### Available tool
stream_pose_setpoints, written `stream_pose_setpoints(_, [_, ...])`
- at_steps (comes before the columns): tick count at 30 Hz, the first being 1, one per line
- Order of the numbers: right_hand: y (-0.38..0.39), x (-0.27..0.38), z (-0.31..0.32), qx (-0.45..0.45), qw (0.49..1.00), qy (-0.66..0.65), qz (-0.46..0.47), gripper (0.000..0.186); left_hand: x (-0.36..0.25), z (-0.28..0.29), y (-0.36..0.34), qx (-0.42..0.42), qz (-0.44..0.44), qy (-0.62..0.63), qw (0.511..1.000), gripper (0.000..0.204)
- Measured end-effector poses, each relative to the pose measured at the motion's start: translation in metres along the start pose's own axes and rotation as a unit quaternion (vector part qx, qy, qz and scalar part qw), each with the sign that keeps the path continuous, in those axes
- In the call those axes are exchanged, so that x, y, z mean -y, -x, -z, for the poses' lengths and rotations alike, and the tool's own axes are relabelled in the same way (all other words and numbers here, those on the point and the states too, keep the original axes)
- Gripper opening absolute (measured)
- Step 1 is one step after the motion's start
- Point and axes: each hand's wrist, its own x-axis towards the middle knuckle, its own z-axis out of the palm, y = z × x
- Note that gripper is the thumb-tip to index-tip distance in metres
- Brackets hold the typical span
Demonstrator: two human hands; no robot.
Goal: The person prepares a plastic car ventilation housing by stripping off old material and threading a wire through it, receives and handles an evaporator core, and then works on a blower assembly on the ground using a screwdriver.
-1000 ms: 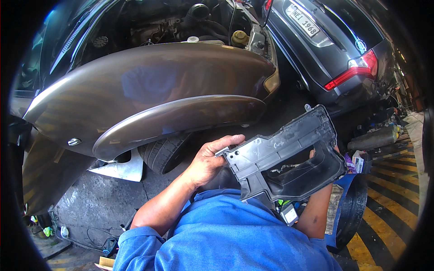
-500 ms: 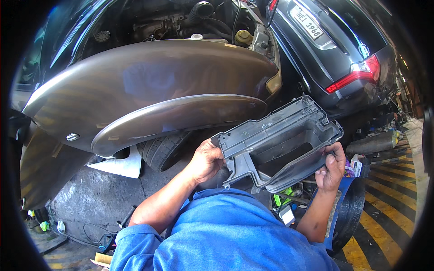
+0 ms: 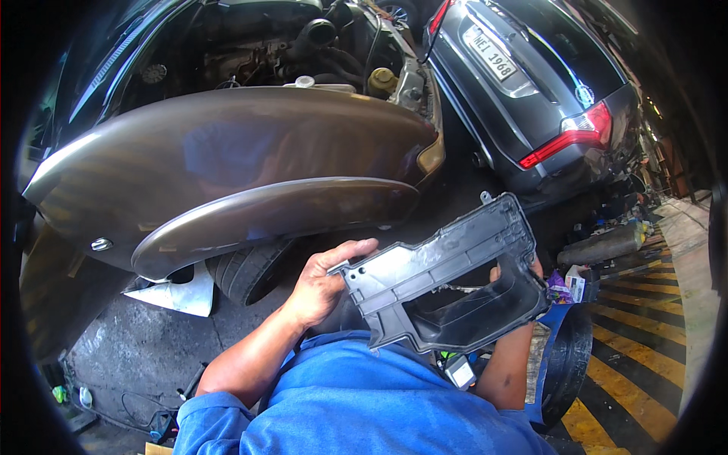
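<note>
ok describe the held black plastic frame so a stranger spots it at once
Start at the large glossy brown car fender and go down to the right, above the blue cloth shirt. There the bare left hand grips one end of the black plastic frame. Unlike the round black rubber tyre, it is angular and ribbed, with a large opening.

The car part [image 3: 440,258] was near, between the left hand [image 3: 315,290] and the right hand [image 3: 538,267], the latter mostly behind it. A fender [image 3: 250,136] stood farther left, a wheel [image 3: 250,271] beneath it, an engine [image 3: 246,59] beyond. Far right stood a car [image 3: 523,114]; a cylinder [image 3: 603,246] lay nearer.
</note>
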Motion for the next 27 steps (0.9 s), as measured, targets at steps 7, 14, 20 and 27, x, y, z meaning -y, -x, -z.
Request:
stream_pose_setpoints(7, [0.015,-0.014,0.033,-0.036,0.998,0.034,0.044,0.041,0.001,-0.001,-0.003,0.043,-0.079,-0.103,0.991,0.055])
stream_pose_setpoints(14, [0.018,-0.011,0.018,-0.060,0.995,0.056,0.053,0.039,0.001,-0.004,-0.005,0.078,-0.119,-0.129,0.981,0.047])
stream_pose_setpoints(20, [0.011,-0.006,-0.013,-0.060,0.990,0.123,0.044,0.034,0.005,0.005,-0.003,0.046,-0.120,-0.173,0.977,0.075])
stream_pose_setpoints(27, [0.012,-0.004,-0.031,-0.057,0.983,0.171,0.042,0.022,0.006,0.008,-0.001,0.049,-0.102,-0.095,0.989,0.052])
